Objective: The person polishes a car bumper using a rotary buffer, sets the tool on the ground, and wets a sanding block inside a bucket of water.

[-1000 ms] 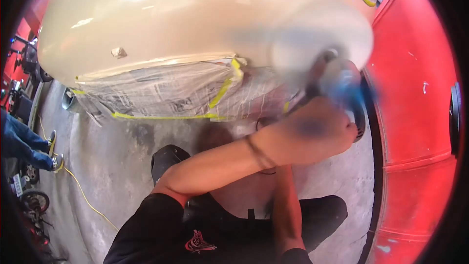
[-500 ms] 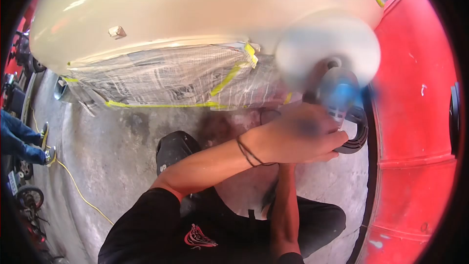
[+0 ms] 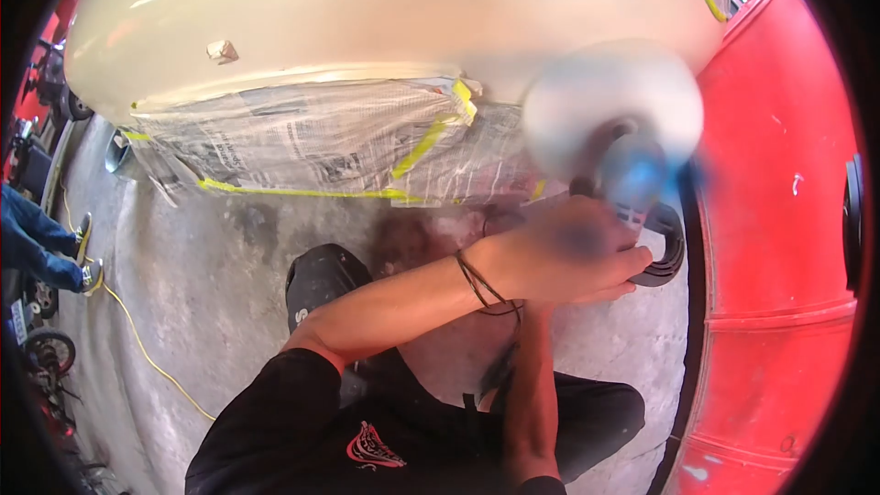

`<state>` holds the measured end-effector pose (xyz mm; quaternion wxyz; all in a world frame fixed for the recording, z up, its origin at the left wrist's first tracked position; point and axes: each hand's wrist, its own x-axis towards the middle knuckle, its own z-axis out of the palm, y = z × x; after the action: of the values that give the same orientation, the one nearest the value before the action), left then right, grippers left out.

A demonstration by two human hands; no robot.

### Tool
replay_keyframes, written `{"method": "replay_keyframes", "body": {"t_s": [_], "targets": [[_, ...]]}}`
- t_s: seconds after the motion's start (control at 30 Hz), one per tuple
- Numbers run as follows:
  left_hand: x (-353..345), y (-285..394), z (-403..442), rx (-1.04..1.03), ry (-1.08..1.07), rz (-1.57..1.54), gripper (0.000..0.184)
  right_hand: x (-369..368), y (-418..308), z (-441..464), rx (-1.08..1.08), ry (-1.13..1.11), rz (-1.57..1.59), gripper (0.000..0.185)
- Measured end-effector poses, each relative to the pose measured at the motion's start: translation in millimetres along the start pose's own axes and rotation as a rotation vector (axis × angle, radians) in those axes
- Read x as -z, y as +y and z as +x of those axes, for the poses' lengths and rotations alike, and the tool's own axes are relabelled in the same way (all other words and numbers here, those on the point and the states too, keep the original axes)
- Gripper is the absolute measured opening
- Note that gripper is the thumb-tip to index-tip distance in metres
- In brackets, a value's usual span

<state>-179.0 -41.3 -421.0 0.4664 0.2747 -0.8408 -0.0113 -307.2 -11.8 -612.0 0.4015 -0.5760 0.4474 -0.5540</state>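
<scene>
My left hand [image 3: 559, 261] reaches across from the left, its fingers wrapped round a blue and black power polisher [image 3: 634, 174]. Part of the tool is smeared by a blur in the picture. Its round white pad [image 3: 612, 82] faces the cream-coloured curved body panel [image 3: 367, 23]; whether they touch is unclear. My right forearm [image 3: 532, 394] rises from below and passes behind my left wrist, which hides the right hand. Newspaper [image 3: 312, 137], held by yellow masking tape [image 3: 423, 147], covers the strip beneath the panel.
A red panel [image 3: 779, 220] stands close on the right. Concrete floor [image 3: 211, 266] lies below, with a yellow cord [image 3: 147, 348] along it. Another person's legs [image 3: 41, 243] and a motorcycle wheel [image 3: 50, 353] are at the far left. A crumpled lump [image 3: 221, 51] sits on the cream panel.
The polisher's pad has shifted slightly down in the view and looks a little smaller. My left hand keeps its grip. The whole scene has moved a little with my head.
</scene>
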Motion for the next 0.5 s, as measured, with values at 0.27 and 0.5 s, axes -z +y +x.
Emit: {"method": "replay_keyframes", "body": {"t_s": [0.27,0.5], "targets": [[-14.7,15.3,-22.1,0.107,-0.053,0.124,0.036,5.7,-2.9,4.6,-0.004,0.015,0.039,0.071],[-72.4,0.7,16.3,0.160,-0.267,0.193,0.019,9.5,4.4,21.5,0.002,-0.002,0.039,0.072]]}}
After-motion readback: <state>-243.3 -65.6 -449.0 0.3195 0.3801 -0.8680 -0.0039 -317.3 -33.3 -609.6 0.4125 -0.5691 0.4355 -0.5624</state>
